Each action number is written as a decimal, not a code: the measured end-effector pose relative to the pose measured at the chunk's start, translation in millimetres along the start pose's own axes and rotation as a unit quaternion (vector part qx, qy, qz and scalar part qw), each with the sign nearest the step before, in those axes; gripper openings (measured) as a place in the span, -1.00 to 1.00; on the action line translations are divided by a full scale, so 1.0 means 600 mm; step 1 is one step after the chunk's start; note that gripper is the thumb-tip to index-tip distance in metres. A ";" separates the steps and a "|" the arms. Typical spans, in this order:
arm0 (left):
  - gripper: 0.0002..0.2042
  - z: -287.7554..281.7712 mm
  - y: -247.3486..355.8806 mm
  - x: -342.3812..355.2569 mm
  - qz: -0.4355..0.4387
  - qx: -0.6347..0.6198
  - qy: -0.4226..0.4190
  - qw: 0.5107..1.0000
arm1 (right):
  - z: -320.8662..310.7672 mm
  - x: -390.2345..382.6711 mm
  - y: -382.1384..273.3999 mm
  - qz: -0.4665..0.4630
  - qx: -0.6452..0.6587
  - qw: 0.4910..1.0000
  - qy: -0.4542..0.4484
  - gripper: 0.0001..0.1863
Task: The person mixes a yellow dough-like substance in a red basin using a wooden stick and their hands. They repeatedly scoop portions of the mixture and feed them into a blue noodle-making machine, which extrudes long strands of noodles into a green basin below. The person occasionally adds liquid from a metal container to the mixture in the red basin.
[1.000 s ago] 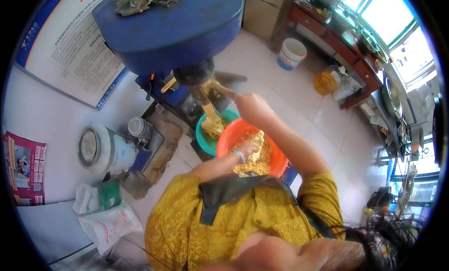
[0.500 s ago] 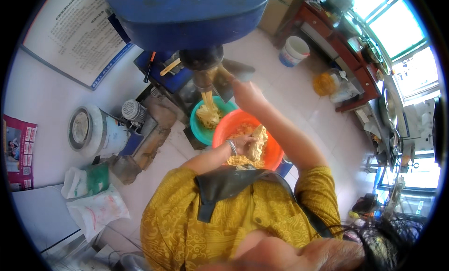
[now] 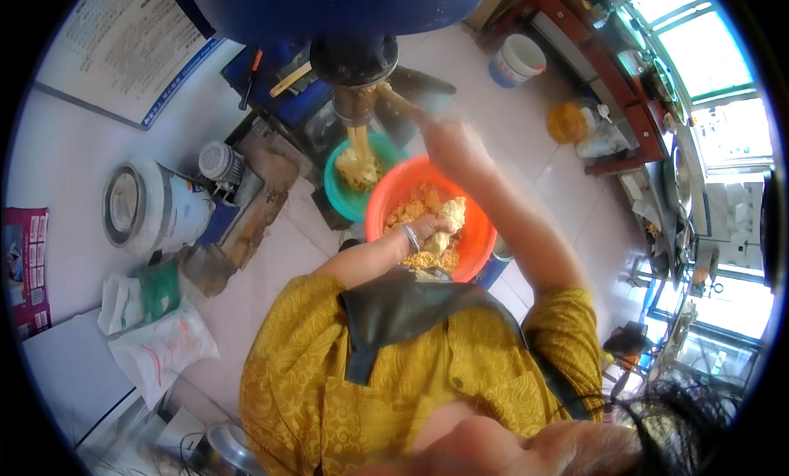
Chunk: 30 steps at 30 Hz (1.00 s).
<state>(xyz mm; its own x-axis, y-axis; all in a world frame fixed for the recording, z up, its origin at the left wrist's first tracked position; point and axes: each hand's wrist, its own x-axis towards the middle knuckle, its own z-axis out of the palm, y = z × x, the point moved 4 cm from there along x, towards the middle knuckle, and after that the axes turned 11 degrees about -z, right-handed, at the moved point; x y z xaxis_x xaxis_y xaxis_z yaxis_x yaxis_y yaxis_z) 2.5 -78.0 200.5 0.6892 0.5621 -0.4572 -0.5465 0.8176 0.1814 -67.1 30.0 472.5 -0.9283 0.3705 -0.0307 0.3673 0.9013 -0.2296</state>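
A: Where to look first?

B: At the dough lump (image 3: 450, 213), pale yellow, in the middle of the orange bowl (image 3: 485, 258), on top of loose yellow crumbs.

A: And the grip on it?

B: Left hand (image 3: 426, 229) down in the bowl, fingers curled round the lump's lower half: grip closed on it. Comes in low from the left, wrist bent over the rim, probably to press the crumbs together without tipping the bowl.

A: Why so close to the body?

B: Tucked against the dark apron (image 3: 403, 311), it seems, for steadiness, within reach of both arms.

A: And the other hand?

B: Right hand (image 3: 452, 143) raised above the bowl, up beside the spout (image 3: 353, 61) of the big blue machine (image 3: 329, 7). Blurred, so cannot tell whether that grip is open or closed, or on what.

A: Below the spout?

B: Teal bowl (image 3: 335, 192), right under it and touching the orange one, so placed as to catch the yellow strands (image 3: 357, 159) hanging down.

A: Anything in the way?

B: The machine's bulk overhead, crowding the raised arm. Farther off on the floor (image 3: 271, 262): grey-white drum (image 3: 148, 209) with a small motor (image 3: 218, 159) beside it, crumpled bags (image 3: 156, 344) to the left, white bucket (image 3: 518, 61) well apart to the right
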 end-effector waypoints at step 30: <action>-0.60 0.075 0.025 -0.060 0.018 -0.021 -0.072 0.997 | 0.002 0.007 -0.023 0.013 -0.020 0.999 -0.022 -0.42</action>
<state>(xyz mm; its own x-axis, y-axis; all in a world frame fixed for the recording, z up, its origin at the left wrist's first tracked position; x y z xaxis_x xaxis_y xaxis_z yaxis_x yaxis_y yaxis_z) -9.2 -80.4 259.0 0.7287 0.6050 -0.3209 -0.5890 0.7927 0.1570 -76.3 18.9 474.5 -0.9196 0.3847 -0.0801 0.3929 0.9001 -0.1884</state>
